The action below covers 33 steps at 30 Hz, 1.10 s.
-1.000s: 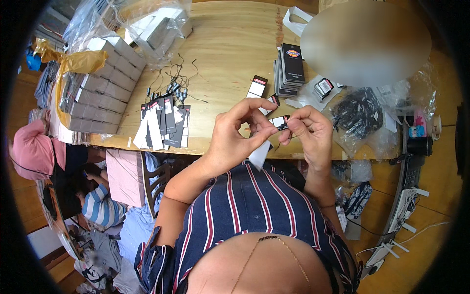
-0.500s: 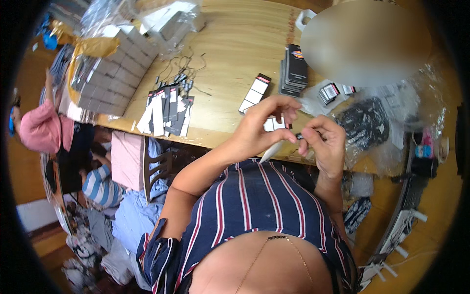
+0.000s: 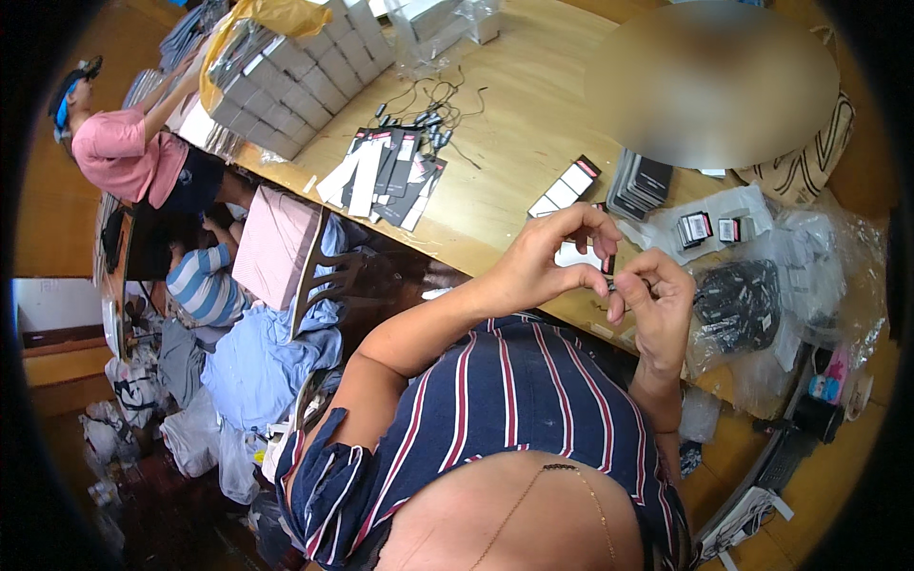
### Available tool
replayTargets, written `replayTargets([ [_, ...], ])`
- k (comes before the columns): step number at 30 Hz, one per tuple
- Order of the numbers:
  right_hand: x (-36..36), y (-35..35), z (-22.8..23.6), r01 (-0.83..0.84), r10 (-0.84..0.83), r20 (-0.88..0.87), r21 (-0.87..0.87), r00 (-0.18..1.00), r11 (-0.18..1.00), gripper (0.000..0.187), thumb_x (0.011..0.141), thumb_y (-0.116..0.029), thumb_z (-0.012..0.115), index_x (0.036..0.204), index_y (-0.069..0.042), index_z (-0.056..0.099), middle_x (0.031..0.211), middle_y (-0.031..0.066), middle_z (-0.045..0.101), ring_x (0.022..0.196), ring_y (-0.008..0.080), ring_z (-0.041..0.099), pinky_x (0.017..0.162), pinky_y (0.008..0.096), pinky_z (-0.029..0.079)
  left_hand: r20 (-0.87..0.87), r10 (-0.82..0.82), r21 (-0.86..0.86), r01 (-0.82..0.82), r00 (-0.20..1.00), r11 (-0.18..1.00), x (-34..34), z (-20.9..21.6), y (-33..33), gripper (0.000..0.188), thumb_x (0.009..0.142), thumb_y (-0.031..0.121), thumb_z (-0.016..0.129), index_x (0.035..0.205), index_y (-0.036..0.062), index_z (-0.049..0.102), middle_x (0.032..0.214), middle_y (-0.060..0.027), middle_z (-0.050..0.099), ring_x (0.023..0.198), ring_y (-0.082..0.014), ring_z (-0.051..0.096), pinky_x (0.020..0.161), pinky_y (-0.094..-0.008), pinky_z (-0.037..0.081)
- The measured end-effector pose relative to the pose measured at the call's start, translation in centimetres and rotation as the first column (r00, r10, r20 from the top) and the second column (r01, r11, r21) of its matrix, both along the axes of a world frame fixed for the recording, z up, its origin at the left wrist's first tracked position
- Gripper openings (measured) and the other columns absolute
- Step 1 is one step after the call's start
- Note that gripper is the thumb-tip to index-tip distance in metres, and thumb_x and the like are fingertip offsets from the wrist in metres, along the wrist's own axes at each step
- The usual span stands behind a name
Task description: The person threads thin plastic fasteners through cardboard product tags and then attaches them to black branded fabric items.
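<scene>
A small dark piece (image 3: 614, 285) sits pinched in my right hand (image 3: 657, 309), beside my left hand (image 3: 546, 264), whose curled fingers' hold I cannot tell; the white tag dangling below a second ago no longer shows there, its attachment unclear.

From the wearer's head, above and beside the wooden table (image 3: 524, 95), a single fisheye view looks steeply down, close to the table's near edge.
</scene>
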State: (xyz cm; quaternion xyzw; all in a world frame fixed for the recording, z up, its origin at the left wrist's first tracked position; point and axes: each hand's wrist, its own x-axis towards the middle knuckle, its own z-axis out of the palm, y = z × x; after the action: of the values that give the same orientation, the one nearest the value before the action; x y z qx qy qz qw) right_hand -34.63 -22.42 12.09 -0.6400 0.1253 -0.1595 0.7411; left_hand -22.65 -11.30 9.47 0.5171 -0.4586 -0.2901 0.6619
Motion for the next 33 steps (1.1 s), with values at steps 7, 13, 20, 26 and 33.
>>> replayTargets([
  [7,5.6,-0.6,1.1,-0.047,0.02,-0.111,-0.246,0.994,0.968,0.01,0.075,-0.01,0.06,0.075,-0.002,0.054,0.059,-0.0004,0.051,0.049,0.0034,0.044,0.044,0.0148,0.032,-0.104,0.059,0.299,-0.025,0.993,0.954,0.9,-2.5,4.2,0.032,0.069,0.009,0.065,0.096,-0.0001,0.05,0.085,-0.0083,0.056,0.083,-0.0165,0.053,0.074,-0.0271,0.041],
  [13,15.5,-2.5,-2.9,-0.219,0.156,-0.219,-0.301,0.963,0.928,0.008,0.073,-0.006,0.058,0.078,0.001,0.056,0.062,0.0003,0.053,0.051,0.0052,0.046,0.045,0.0172,0.035,0.371,0.467,0.371,-0.589,0.803,0.718,7.0,-7.4,9.5,0.03,0.064,0.014,0.068,0.087,0.0006,0.055,0.076,-0.0129,0.055,0.074,-0.0258,0.053,0.065,-0.0305,0.042],
  [20,27.1,-1.9,-7.0,-0.115,-0.005,-0.148,-0.789,0.989,0.604,0.011,0.074,-0.007,0.056,0.083,0.0,0.058,0.07,0.0055,0.059,0.063,0.0111,0.055,0.059,0.0241,0.043,0.727,0.556,0.232,-0.906,0.404,0.354,12.4,-10.9,8.5,0.051,0.052,0.018,0.072,0.097,0.004,0.053,0.093,-0.0115,0.049,0.088,-0.027,0.042,0.073,-0.0353,0.036],
  [26,20.3,-0.5,-1.2,0.124,-0.11,0.078,-0.848,0.991,0.514,0.015,0.077,-0.008,0.054,0.09,-0.001,0.059,0.085,0.0087,0.06,0.077,0.0136,0.056,0.069,0.0255,0.043,0.737,0.587,0.107,-0.915,0.335,0.388,11.9,-9.3,7.8,0.057,0.052,0.02,0.072,0.103,0.0109,0.048,0.097,-0.0102,0.042,0.092,-0.0269,0.04,0.074,-0.0379,0.034],
  [33,4.1,-7.9,0.7,0.549,-0.67,0.131,-0.696,0.731,0.463,0.016,0.081,-0.008,0.051,0.093,0.0,0.058,0.082,0.0072,0.06,0.073,0.0121,0.055,0.067,0.0226,0.044,0.641,0.57,0.005,-0.745,0.514,0.667,11.8,-8.6,3.2,0.025,0.063,0.009,0.062,0.086,0.0037,0.055,0.085,-0.0134,0.052,0.084,-0.028,0.047,0.075,-0.0378,0.036],
])
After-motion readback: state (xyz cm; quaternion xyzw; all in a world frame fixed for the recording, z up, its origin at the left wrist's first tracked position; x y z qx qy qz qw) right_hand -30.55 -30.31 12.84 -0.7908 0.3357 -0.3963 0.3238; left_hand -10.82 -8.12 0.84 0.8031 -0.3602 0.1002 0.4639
